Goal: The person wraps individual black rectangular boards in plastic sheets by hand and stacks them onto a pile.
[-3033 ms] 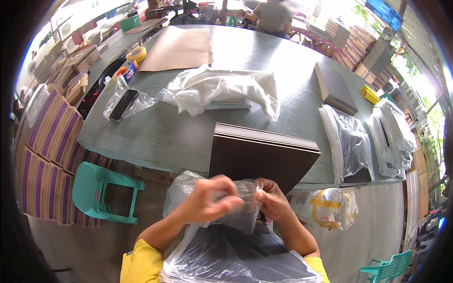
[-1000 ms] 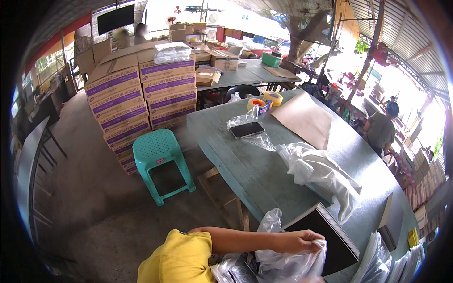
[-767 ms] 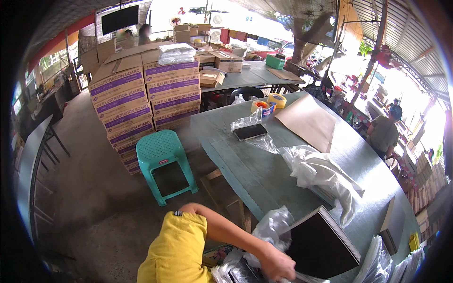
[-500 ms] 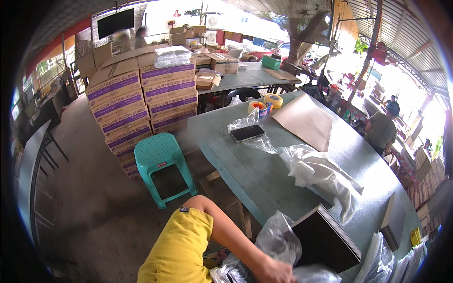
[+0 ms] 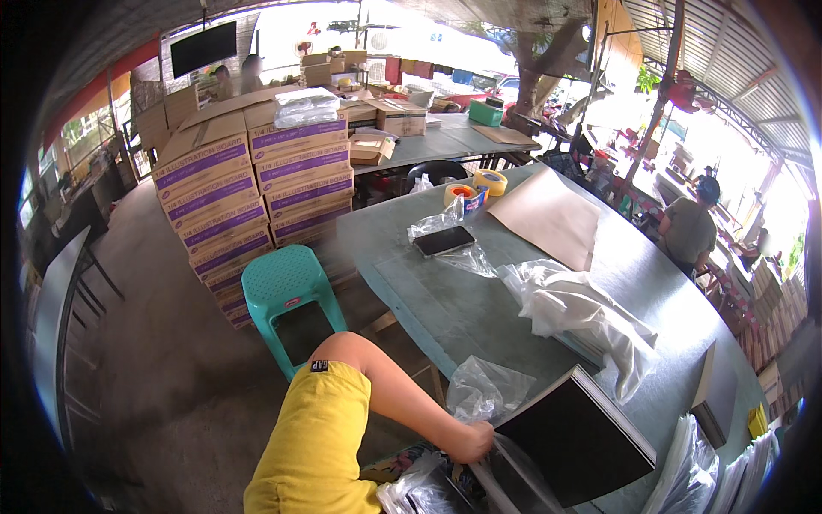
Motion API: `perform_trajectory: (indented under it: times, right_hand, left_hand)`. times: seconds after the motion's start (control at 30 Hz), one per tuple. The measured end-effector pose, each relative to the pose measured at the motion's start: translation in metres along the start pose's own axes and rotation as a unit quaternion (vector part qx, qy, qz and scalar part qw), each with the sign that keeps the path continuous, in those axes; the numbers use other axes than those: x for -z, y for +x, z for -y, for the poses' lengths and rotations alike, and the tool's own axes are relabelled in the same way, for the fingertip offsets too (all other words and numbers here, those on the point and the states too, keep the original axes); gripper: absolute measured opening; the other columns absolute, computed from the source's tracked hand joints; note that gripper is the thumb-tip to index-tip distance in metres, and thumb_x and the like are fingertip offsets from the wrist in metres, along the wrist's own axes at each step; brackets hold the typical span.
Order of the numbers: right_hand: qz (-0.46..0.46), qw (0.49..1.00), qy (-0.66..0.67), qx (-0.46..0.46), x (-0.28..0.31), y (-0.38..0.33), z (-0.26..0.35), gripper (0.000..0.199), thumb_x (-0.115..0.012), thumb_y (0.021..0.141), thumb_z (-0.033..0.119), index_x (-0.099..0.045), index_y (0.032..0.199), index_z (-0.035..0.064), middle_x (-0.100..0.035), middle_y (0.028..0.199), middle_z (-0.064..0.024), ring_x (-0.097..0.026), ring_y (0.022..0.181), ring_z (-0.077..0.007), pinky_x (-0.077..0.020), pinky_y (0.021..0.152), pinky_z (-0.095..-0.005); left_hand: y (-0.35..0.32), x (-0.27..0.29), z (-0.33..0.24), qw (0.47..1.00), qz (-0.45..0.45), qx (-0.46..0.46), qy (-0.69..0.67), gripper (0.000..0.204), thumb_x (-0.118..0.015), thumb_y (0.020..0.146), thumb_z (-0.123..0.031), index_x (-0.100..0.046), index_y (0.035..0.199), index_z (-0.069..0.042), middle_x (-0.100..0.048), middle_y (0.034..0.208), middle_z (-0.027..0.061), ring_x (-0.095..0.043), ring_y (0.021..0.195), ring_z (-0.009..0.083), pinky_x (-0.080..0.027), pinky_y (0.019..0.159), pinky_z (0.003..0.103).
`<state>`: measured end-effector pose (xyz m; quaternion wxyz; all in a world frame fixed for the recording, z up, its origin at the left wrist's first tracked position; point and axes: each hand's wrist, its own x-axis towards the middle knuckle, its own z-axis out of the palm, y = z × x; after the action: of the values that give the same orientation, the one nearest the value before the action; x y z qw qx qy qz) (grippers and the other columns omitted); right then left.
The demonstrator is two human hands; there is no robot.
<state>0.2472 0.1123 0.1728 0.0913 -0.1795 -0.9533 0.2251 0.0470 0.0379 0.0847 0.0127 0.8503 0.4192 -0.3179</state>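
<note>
Taking the long grey-green table (image 5: pixel 445 291) as the landmark and going left to right: well off its left side, stacked cardboard boxes (image 5: pixel 257 184) with purple bands are standing on the floor, and a teal plastic stool (image 5: pixel 289 295) is sitting between those boxes and the table's near-left edge.

Just below that edge, the person's left arm in a yellow sleeve (image 5: pixel 312 441) is reaching down and to the right. The left hand (image 5: pixel 473 444) is closing its fingers on clear plastic wrapping (image 5: pixel 505 467) at the lower corner of a dark flat board (image 5: pixel 578 437), which is leaning tilted against the table's near edge with its upper corner overlapping the tabletop. More crumpled clear plastic (image 5: pixel 484 390) is bunching up on the table edge, touching the board's left side. The right hand is lying outside the view, so its state cannot be told.

On the tabletop itself, a black phone (image 5: pixel 443 241) is resting on a clear bag near the far-left part, with rolls of tape (image 5: pixel 478 184) just beyond it. A brown paper sheet (image 5: pixel 548 214) is lying to the right of those, and a heap of white plastic (image 5: pixel 582 313) is spreading across the table's middle. Beyond the table's right edge, another person in a green shirt (image 5: pixel 687 230) is sitting.
</note>
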Motion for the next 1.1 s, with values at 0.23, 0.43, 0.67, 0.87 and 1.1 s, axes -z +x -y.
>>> perform_trajectory:
  times: [0.23, 0.43, 0.67, 0.87, 1.1]
  right_hand:
    - [0.176, 0.973, -0.135, -0.060, 0.004, -0.038, -0.031, 0.053, -0.065, 0.062, 0.012, -0.044, 0.110, -0.0001, -0.054, 0.094, -0.0079, -0.048, 0.086, -0.0204, -0.0354, 0.079, -0.0317]
    - [0.303, 0.915, -0.250, -0.090, 0.002, -0.078, -0.051, 0.054, -0.064, 0.063, 0.015, -0.045, 0.111, 0.0004, -0.054, 0.098, -0.0084, -0.049, 0.091, -0.0215, -0.0360, 0.082, -0.0328]
    - [0.078, 0.960, -0.258, 0.072, -0.021, -0.052, -0.048, 0.036, -0.050, 0.074, 0.017, -0.050, 0.108, 0.0049, -0.052, 0.107, -0.0100, -0.050, 0.098, -0.0190, -0.0401, 0.079, -0.0312]
    - [0.403, 0.872, -0.232, -0.156, -0.041, -0.071, -0.063, 0.028, -0.048, 0.077, 0.024, -0.056, 0.101, 0.0109, -0.059, 0.086, -0.0082, -0.056, 0.084, -0.0240, -0.0427, 0.072, -0.0335]
    - [-0.044, 0.990, 0.060, -0.124, 0.081, -0.067, -0.032, 0.007, -0.061, 0.064, 0.008, -0.057, 0.068, 0.0038, -0.055, 0.065, -0.0121, -0.054, 0.058, -0.0245, -0.0425, 0.053, -0.0304]
  left_hand:
    - [-0.013, 0.030, -0.034, 0.891, -0.395, -0.202, -0.098, 0.009, -0.051, 0.061, -0.014, -0.057, 0.057, -0.010, -0.057, 0.071, 0.0048, -0.054, 0.070, 0.0175, -0.043, 0.058, 0.030]
    - [-0.020, 0.013, 0.017, 0.980, -0.153, -0.015, -0.129, 0.009, -0.058, 0.061, -0.017, -0.061, 0.065, -0.010, -0.060, 0.068, 0.0041, -0.059, 0.068, 0.0192, -0.047, 0.057, 0.033]
    - [-0.034, 0.000, 0.020, 0.970, -0.207, 0.086, -0.096, 0.009, -0.054, 0.064, -0.011, -0.060, 0.068, -0.006, -0.057, 0.068, 0.0111, -0.059, 0.063, 0.0196, -0.044, 0.043, 0.031]
    - [-0.029, 0.049, 0.027, 0.972, -0.171, 0.103, -0.121, 0.013, -0.052, 0.067, -0.010, -0.063, 0.074, -0.006, -0.059, 0.076, 0.0081, -0.057, 0.077, 0.0215, -0.046, 0.058, 0.033]
    - [-0.019, 0.009, 0.035, 0.978, -0.143, -0.051, -0.142, 0.014, -0.054, 0.071, -0.020, -0.057, 0.068, -0.007, -0.056, 0.075, 0.0088, -0.058, 0.070, 0.0206, -0.046, 0.052, 0.033]
